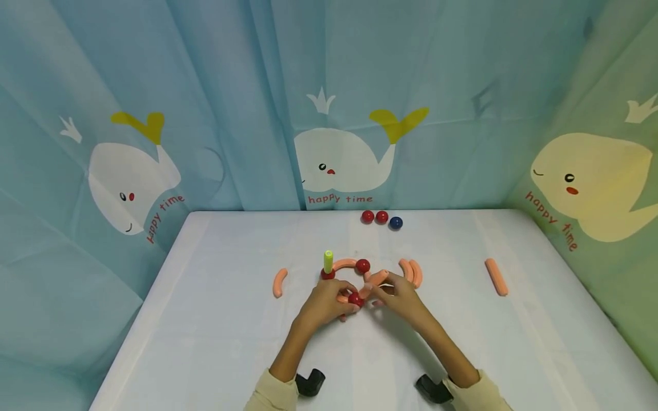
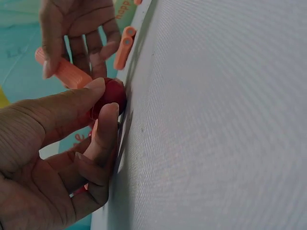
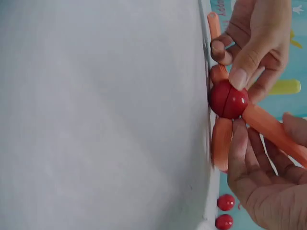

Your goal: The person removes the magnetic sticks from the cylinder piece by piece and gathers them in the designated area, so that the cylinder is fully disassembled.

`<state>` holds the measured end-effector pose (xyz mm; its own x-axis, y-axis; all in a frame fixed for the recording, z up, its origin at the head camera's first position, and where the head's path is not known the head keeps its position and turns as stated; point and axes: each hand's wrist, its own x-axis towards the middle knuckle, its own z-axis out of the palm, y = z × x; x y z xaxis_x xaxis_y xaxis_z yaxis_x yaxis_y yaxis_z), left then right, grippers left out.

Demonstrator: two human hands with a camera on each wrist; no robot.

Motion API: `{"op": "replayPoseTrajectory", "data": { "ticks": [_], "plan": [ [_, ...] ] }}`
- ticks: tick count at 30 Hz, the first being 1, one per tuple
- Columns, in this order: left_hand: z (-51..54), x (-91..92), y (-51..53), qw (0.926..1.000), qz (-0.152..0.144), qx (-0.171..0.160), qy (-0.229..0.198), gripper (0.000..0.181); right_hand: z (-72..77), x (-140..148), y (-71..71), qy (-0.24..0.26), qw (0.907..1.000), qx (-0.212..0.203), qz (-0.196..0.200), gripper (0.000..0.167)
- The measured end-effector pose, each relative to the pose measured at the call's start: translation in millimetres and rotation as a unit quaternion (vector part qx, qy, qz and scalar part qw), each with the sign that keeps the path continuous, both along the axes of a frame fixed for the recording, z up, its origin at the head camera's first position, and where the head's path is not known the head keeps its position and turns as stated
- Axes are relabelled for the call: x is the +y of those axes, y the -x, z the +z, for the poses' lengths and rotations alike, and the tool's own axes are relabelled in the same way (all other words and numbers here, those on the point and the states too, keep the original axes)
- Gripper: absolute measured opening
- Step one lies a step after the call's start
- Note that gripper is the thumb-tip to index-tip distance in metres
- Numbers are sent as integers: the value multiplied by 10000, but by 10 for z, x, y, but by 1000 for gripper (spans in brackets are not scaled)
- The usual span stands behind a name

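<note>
My left hand (image 1: 324,302) pinches a glossy red ball (image 3: 229,99) between thumb and finger, low over the table. Between the thumb and fingers of my right hand (image 1: 403,297) is a straight orange stick (image 3: 274,128), angled upward, its lower end against that ball. Other orange pieces meet the ball low down. Behind the hands, a curved orange piece (image 1: 344,264) joins another red ball (image 1: 362,266) to a red ball at the left (image 1: 327,275). From this left ball a yellow-green stick (image 1: 328,261) stands upright. My fingers hide part of this ring.
Two curved orange pieces (image 1: 410,273) lie right of the ring, and one curved piece (image 1: 280,282) lies left. A straight orange stick (image 1: 496,277) is farther right. Two red balls (image 1: 374,217) and a dark blue ball (image 1: 396,223) sit near the back edge, before a whale-print curtain (image 1: 247,114).
</note>
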<state>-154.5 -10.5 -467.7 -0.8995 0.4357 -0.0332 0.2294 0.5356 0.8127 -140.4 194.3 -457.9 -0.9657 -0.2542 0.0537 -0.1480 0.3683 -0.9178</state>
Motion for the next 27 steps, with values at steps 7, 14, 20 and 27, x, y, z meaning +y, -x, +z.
{"op": "replayPoseTrajectory", "data": {
  "ticks": [7, 14, 20, 27],
  "plan": [
    [-2, 3, -3, 10000, 22, 17, 28, 28, -1, -37, -25, 80, 9991, -264, -315, 24],
    [2, 11, -1, 9999, 92, -47, 98, 29, -15, -42, -19, 29, 9998, 81, -192, 18],
    [-6, 9, 3, 9998, 68, 108, 174, 28, 3, -33, -55, -192, 9983, 558, 29, 19],
    [-15, 6, -3, 9999, 97, -64, 59, 26, 59, 15, -68, 165, 9969, 665, 376, 12]
  ]
}}
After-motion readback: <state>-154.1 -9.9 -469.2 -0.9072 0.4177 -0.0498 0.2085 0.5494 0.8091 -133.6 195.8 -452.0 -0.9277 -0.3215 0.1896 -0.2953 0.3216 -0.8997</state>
